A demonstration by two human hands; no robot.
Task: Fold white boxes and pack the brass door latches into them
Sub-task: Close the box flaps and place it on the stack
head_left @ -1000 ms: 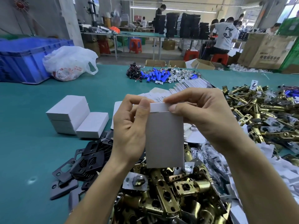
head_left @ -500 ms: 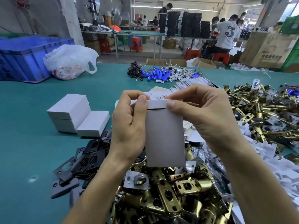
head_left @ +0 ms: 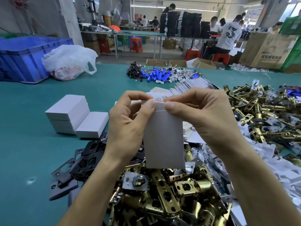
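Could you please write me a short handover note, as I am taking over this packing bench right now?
Hands: left hand and right hand both pinch the top of an upright white box, thumbs on its top flap.
The box is held above the heap of brass latches.
Done: closed boxes stacked on the table at the left.
Left: tuck this flap; whether a latch is inside cannot be seen. Then keep folding and packing.

head-worn (wide-angle) | faces forward, down | close over left hand (head_left: 128, 121), right hand (head_left: 203, 118) | green table (head_left: 32, 128) beyond
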